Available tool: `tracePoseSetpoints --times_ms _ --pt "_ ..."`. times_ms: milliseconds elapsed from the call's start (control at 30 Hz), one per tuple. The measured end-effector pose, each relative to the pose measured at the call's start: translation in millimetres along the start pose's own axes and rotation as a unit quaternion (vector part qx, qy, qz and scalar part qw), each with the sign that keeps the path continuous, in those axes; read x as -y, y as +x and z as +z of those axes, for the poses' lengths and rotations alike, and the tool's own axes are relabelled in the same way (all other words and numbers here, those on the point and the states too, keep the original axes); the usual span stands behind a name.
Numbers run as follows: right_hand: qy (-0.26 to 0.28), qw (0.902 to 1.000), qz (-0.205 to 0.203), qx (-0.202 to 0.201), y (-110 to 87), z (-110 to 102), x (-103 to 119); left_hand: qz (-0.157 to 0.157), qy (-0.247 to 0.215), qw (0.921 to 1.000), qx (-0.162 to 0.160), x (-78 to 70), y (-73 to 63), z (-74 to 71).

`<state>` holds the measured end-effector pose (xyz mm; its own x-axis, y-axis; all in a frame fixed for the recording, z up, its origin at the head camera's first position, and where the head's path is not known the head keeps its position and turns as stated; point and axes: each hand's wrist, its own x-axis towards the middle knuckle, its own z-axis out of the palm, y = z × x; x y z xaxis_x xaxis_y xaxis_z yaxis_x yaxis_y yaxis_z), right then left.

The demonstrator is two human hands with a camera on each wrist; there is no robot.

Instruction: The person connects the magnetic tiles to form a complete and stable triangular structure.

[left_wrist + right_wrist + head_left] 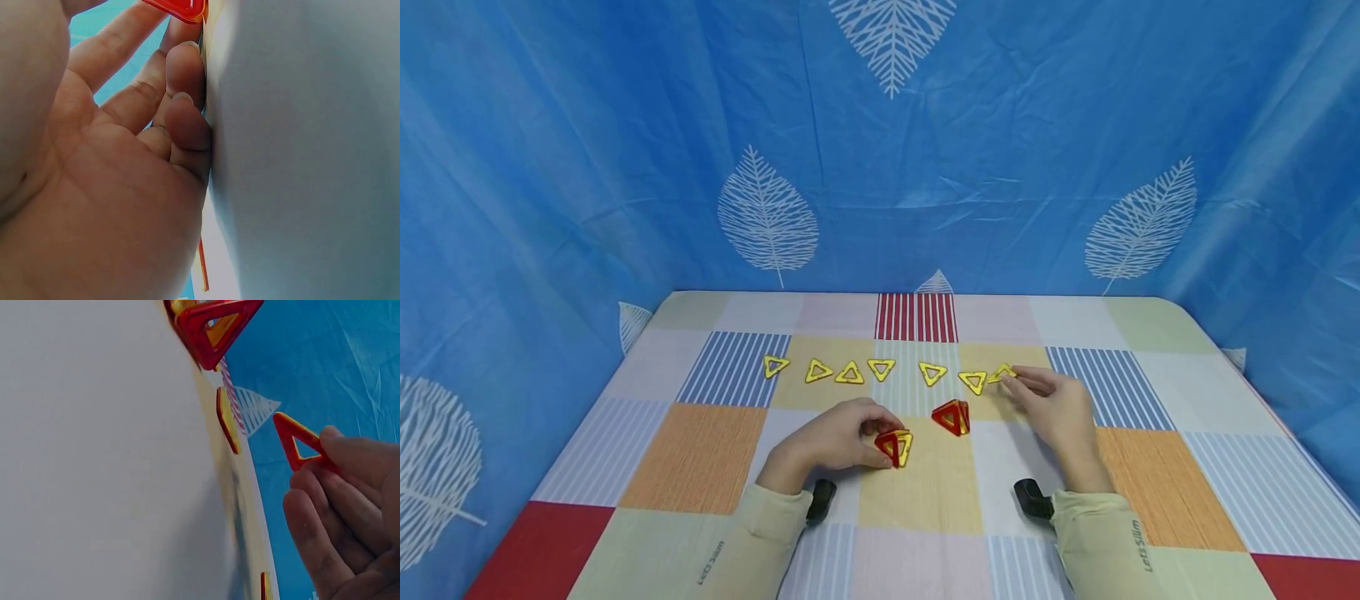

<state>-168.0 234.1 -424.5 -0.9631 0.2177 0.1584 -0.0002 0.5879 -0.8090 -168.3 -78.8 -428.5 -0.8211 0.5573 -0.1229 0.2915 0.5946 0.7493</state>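
Observation:
My left hand (842, 435) holds a small pyramid of red and yellow triangular magnetic tiles (884, 444) low over the table, thumb in front and fingers behind. Only a red corner of that pyramid (187, 9) shows in the left wrist view. Between thumb and fingers my right hand (1060, 412) pinches one triangular magnetic tile (287, 441), raised off the table in the right wrist view. It looks yellow from the head and red-orange from the wrist. A second red and yellow pyramid (948, 417) stands on the table between the hands.
Several yellow triangular tiles lie in a loose row beyond the hands, from a far left tile (774, 366) to one beside the right hand (973, 382). The table wears a patchwork cloth (917, 554). A blue leaf-print curtain (985, 133) hangs behind and at both sides.

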Motion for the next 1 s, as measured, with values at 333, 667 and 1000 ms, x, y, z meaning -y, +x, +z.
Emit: tracePoseSetpoints --times_ms 333,667,1000 --pt "0.055 0.9968 -0.049 0.031 -2.8 5.4 15.3 0.001 0.005 1.0000 0.001 -2.8 -1.0 -1.3" --pt "0.065 0.9870 -0.100 0.108 -9.8 19.6 33.5 -0.003 0.025 0.9997 -0.001 -4.5 -0.2 -1.8" --pt "0.067 0.9752 -0.112 0.179 -18.5 31.9 47.6 0.002 0.024 0.9997 -0.006 -2.6 2.9 0.5"
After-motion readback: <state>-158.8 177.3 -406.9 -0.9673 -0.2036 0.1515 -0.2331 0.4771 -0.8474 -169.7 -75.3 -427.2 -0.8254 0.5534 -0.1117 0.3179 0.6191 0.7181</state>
